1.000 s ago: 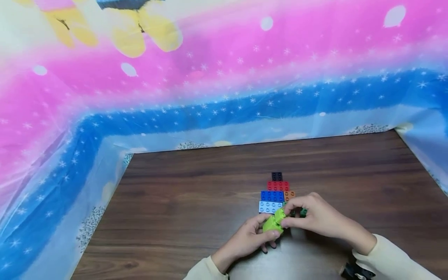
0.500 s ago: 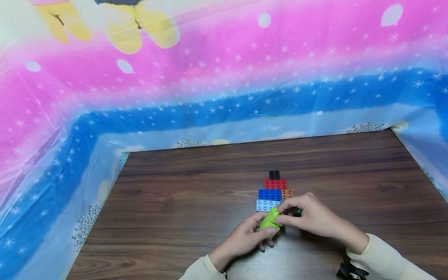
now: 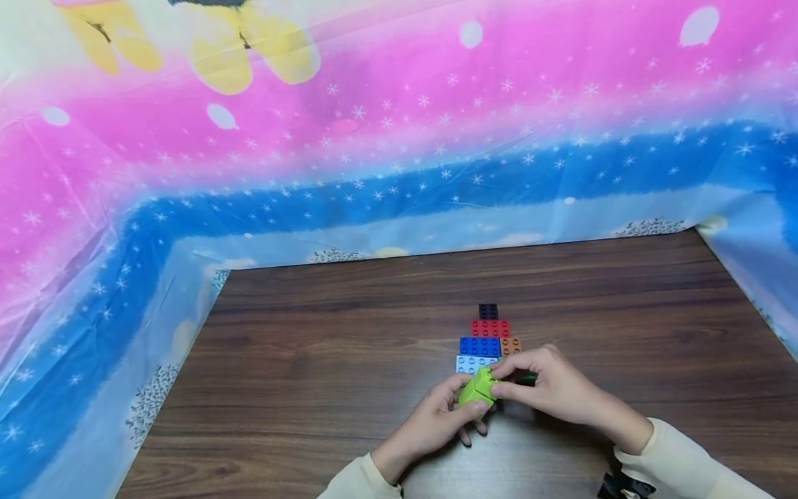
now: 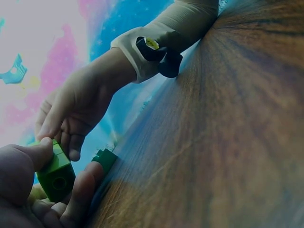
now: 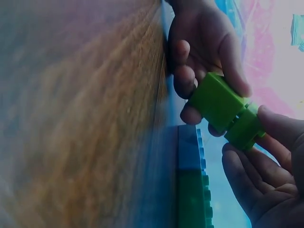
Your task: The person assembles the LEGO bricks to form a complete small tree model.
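My left hand [image 3: 430, 417] grips a lime-green block [image 5: 214, 100] between thumb and fingers, just above the table. At its end, my right hand [image 3: 555, 387] pinches a smaller lime-green toy brick [image 5: 244, 129] between thumb and index finger. The two lime pieces sit end to end and line up, with a narrow gap between them in the right wrist view. Behind the hands lie flat rows of studded bricks: light blue [image 3: 474, 363], blue [image 3: 480, 346] beside orange [image 3: 510, 346], red [image 3: 490, 328] and black [image 3: 488, 311]. A dark green brick [image 3: 528, 379] is mostly hidden by my right hand.
The bricks lie on a dark wooden table [image 3: 324, 388]. A pink and blue printed cloth [image 3: 386, 166] rises behind the table and along its sides. A black wrist device [image 3: 626, 485] is at the right sleeve.
The smaller lime brick was tilted against the larger block and is now lined up with it. Both hands have shifted slightly left in the view, as have the table and bricks.
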Action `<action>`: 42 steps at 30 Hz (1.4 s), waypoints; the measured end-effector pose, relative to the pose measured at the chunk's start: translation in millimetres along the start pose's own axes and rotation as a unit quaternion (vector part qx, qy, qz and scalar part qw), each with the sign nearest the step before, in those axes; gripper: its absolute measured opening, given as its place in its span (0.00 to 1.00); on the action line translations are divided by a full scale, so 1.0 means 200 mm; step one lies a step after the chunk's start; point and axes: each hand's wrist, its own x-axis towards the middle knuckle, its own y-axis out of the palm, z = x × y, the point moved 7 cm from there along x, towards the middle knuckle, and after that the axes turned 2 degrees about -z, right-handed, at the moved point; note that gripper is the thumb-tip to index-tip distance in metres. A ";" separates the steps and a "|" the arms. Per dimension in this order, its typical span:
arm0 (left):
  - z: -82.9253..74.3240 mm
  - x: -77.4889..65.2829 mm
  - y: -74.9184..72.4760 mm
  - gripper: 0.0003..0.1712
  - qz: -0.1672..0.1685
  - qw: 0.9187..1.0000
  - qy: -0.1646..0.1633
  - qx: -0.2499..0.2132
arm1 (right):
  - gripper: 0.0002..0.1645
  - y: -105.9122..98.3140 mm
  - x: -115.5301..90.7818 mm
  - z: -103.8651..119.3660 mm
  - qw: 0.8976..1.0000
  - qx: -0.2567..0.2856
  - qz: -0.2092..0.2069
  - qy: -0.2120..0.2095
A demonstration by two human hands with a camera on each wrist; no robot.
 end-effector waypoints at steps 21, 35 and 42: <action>0.00 0.00 0.01 0.22 0.022 1.000 0.006 -0.005 | 0.04 0.02 0.00 -0.02 1.000 0.020 0.013 0.004; 0.01 0.00 0.02 0.23 0.017 1.000 -0.005 0.002 | 0.04 0.03 -0.01 -0.02 0.999 0.038 0.028 -0.004; 0.01 -0.01 0.00 0.22 0.014 1.000 -0.014 -0.006 | 0.04 0.05 0.01 -0.01 0.998 0.043 0.038 0.011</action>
